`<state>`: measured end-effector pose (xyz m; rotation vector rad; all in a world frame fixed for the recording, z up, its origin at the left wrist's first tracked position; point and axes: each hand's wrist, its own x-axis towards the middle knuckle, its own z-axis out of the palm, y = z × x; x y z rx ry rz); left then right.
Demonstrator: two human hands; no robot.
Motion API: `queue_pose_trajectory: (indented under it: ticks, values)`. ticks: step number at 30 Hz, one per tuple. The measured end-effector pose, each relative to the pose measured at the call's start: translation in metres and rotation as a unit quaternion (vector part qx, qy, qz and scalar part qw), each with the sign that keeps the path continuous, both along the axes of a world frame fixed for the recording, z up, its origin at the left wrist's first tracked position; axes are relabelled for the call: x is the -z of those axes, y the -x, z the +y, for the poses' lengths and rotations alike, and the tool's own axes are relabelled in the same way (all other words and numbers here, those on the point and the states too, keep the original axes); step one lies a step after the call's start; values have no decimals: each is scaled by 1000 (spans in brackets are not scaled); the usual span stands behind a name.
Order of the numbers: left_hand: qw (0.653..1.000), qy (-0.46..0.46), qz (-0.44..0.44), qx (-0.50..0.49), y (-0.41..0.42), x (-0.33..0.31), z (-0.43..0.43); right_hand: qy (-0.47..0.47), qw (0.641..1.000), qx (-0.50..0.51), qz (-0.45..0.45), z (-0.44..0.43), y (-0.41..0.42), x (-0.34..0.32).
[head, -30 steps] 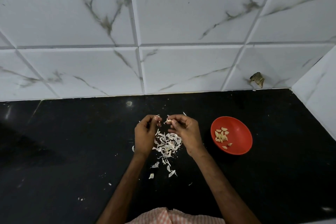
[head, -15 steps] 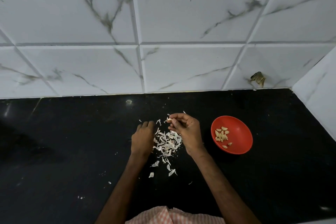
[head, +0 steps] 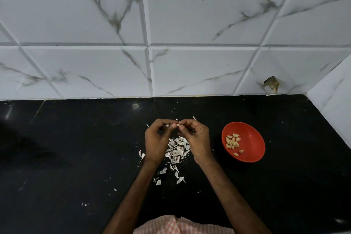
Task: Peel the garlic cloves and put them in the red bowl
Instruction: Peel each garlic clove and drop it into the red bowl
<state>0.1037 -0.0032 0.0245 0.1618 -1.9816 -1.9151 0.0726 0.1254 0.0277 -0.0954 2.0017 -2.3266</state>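
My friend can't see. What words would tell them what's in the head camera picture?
A left hand and a right hand pinch a small garlic clove between them over a pile of peels on a black counter. To their right sits a red bowl holding peeled cloves.

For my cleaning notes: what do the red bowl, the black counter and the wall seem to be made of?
Red bowl: likely plastic, smooth, evenly coloured with a soft sheen.
Black counter: probably polished stone; it shows glossy reflections.
Wall: glazed marble-look tiles, with grey veins and visible joints.
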Motion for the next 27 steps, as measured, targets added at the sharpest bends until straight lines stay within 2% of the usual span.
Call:
queue_pose_trajectory:
  ticks: [2,8,14,20,27]
  values:
    - [1000,-27,-11,-3,1,-2,3,-25,1000,7,11,-1,0,1]
    - [995,-85,-54,-20,1,-1,11,-179,980,28,88,-4,-2,4]
    - [993,-100,-51,-17,-3,-3,10,-199,965,49,163,-2,-5,-4]
    - [998,-52,-31,10,-6,-7,5,-225,956,50,181,0,-5,-5]
    - [1000,19,-13,-3,-5,-5,5,-227,959,37,169,-1,-2,-9]
